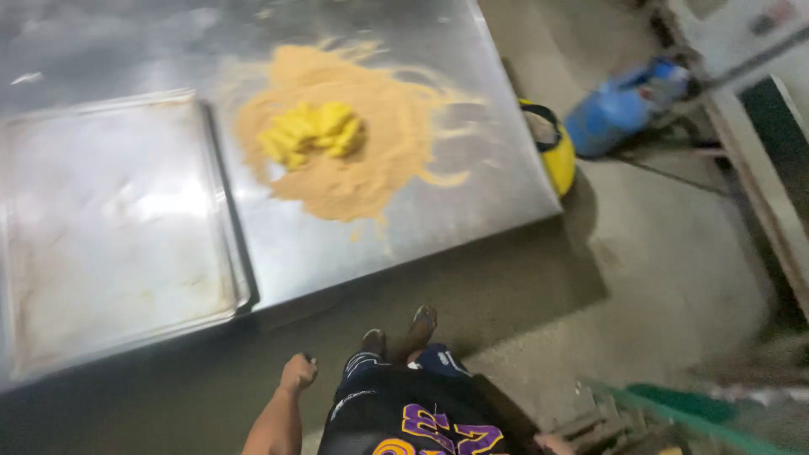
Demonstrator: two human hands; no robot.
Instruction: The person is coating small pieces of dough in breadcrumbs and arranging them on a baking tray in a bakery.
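On the steel table (337,253) sits a spread of tan powder (354,143) with yellow lumps (312,131) piled at its middle, not mixed in yet. Beside it, at the left, a bare metal tray (109,219), nothing on it. Person stands back from the table edge. Left hand (298,372) hangs low by the hip, fingers curled shut, seemingly around nothing. Right hand (552,442) barely in view at bottom edge, fingers cannot be made out. Yellow bucket (556,152) and blue jug (619,105) on floor beyond the table.
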